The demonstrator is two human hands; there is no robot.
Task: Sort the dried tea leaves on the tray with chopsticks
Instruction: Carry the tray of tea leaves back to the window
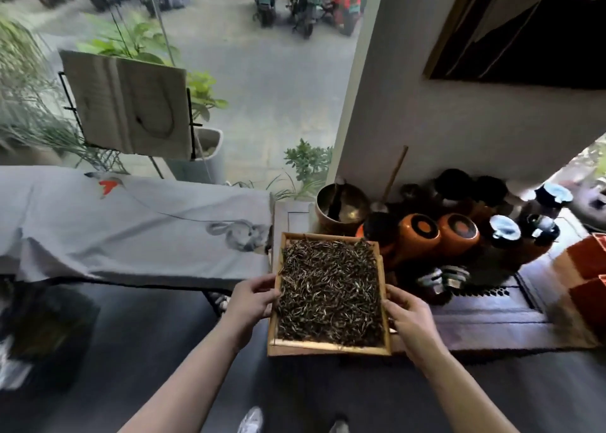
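A rectangular wooden tray (328, 347) is held in the air in front of me, filled edge to edge with dark dried tea leaves (329, 288). My left hand (254, 298) grips the tray's left rim, thumb over the edge. On the right rim, my right hand (406, 314) holds the tray the same way. The tray hovers over the left end of a dark wooden tea table (475, 324). No chopsticks are visible.
On the tea table behind the tray stand orange-and-black jars (423, 232), a brass bowl (342, 204), dark lidded cans (454, 183) and small blue-white cups (505, 227). A grey cloth-covered bench (131, 226) lies to the left. Dark floor and my shoes (251, 419) are below.
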